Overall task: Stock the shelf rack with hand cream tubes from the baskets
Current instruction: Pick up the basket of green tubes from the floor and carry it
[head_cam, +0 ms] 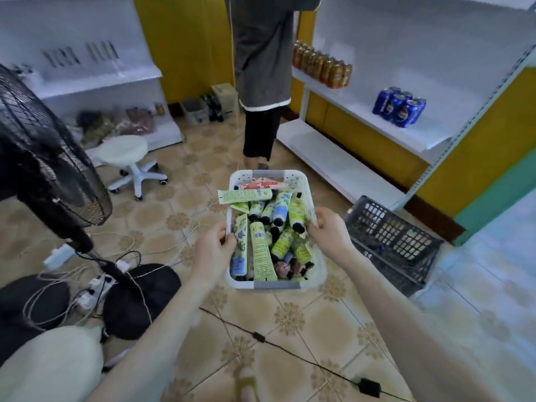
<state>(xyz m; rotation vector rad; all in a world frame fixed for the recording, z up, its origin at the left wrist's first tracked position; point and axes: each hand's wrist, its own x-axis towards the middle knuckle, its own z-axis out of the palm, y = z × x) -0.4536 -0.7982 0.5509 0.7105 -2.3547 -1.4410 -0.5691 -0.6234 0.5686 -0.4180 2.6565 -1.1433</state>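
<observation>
Landmark: white basket [295, 178], low over the tiled floor [290, 329]; whether it rests on the tiles or is lifted I cannot tell
Hand cream tubes [261, 245]: heaped inside the white basket; mostly green and yellow with black caps, some blue, some pink; 1 pale green tube [245, 196] lies across the basket's far left rim with its end poking out
Left hand [213, 248]: grasping the basket's left rim; fingers curled over the edge
Right hand [330, 230]: grasping the basket's right rim; thumb hooked inside, just beside a yellow-green tube
Black crate [391, 239]: on the floor, just right of the basket
Shelf rack [333, 158]: white; right of and beyond the basket; blue cans [400, 107] on a higher shelf, brown cans [322, 65] farther back
Other person [261, 68]: standing just beyond the basket; grey top, dark trousers
Fan [43, 158]: black; well left of the basket
Stool [124, 149]: white, wheeled; left of and beyond the basket
Power strip [98, 282]: on the floor left of the basket, among white leads
</observation>
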